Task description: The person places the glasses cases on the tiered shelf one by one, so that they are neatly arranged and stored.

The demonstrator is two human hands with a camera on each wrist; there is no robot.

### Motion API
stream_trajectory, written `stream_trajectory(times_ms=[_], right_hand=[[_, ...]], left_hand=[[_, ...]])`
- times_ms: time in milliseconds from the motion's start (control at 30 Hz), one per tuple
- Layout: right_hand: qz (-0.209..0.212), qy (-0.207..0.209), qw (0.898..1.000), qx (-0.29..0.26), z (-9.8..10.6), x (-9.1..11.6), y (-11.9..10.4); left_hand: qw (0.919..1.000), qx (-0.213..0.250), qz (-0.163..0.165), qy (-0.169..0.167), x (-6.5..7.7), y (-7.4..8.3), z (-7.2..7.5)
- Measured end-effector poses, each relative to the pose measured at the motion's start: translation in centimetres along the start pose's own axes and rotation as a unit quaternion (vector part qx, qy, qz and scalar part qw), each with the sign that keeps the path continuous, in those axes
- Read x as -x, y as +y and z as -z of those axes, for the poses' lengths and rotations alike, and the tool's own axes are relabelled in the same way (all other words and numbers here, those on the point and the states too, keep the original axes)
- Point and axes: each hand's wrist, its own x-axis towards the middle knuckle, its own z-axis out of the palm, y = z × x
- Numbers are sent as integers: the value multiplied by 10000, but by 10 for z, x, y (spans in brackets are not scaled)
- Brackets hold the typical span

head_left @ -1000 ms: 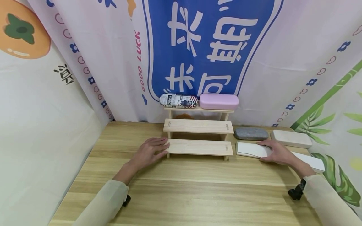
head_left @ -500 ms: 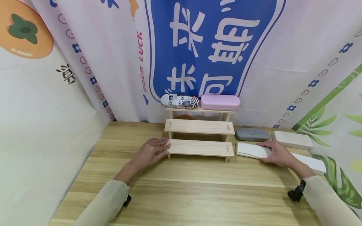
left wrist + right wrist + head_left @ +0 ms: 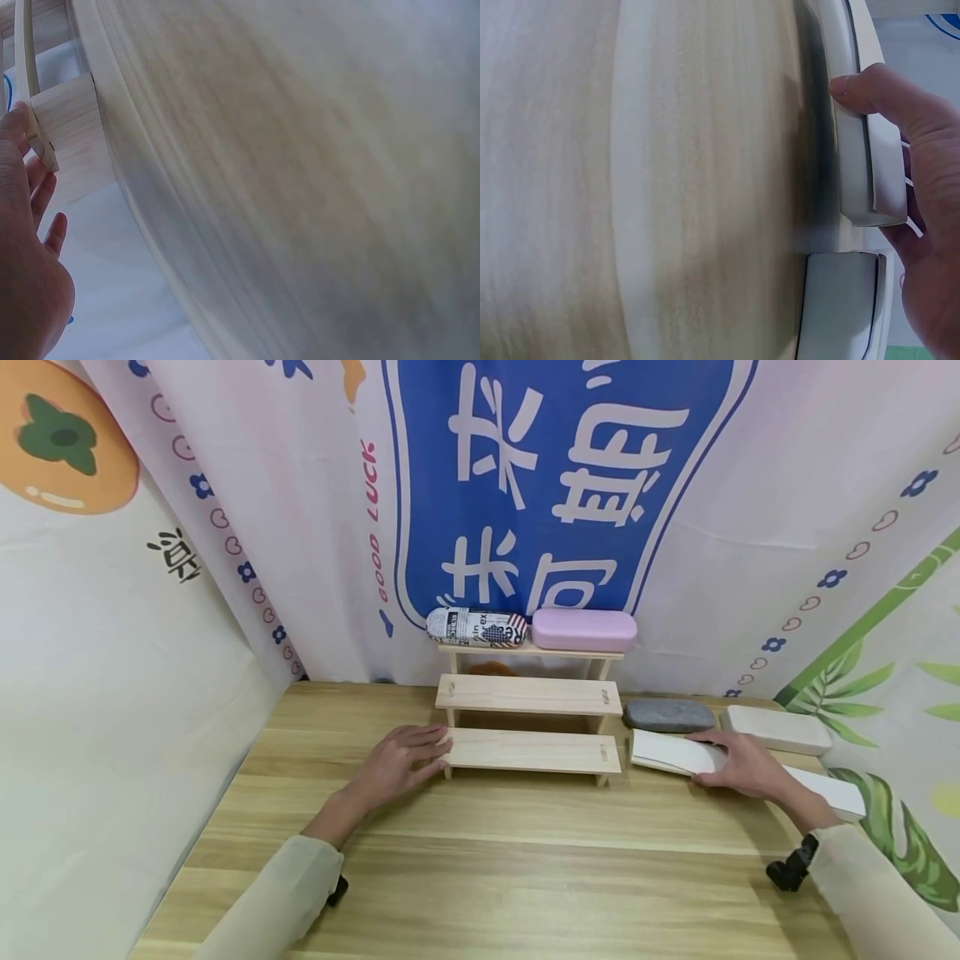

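My left hand (image 3: 397, 762) holds the left end of the bottom step of a pale wooden three-tier stand (image 3: 532, 752), thumb at the front edge and fingers over the end. In the left wrist view the fingertips (image 3: 54, 236) hang beside that board (image 3: 64, 120). To the right of the stand, my right hand (image 3: 746, 766) grips a long white box (image 3: 667, 752) across its width. The box tilts a little, and the right wrist view has the thumb (image 3: 855, 91) on its near side, with a dark shadow beneath. The other fingers are partly hidden behind it.
On the top tier sit a newspaper-print glasses case (image 3: 477, 628) and a pink glasses case (image 3: 583, 630). Behind the right hand lie a grey case (image 3: 669, 716) and a cream case (image 3: 776, 729). Another white box (image 3: 828, 793) lies on the wooden table (image 3: 525, 877) near its right edge.
The gripped white box has shifted slightly right and tilted up with my right hand. My left hand keeps its place on the stand.
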Motion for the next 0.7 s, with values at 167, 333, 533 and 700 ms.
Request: stream_trajectory(times_ms=[167,333,533,700], right_hand=[[-33,153,9999,-32,5,0,-1],[3,363,9993,24,8,-1,1],[348,727,9967,126,13,-3,-3],[466,910,9947,62,19,-4,-7]], left_hand=[[10000,24,10,-39,0,0,0],[9999,43,68,-78,0,0,0],[10000,-3,29,-48,-1,-1,1],[10000,-61,-63,43,-1,0,0]])
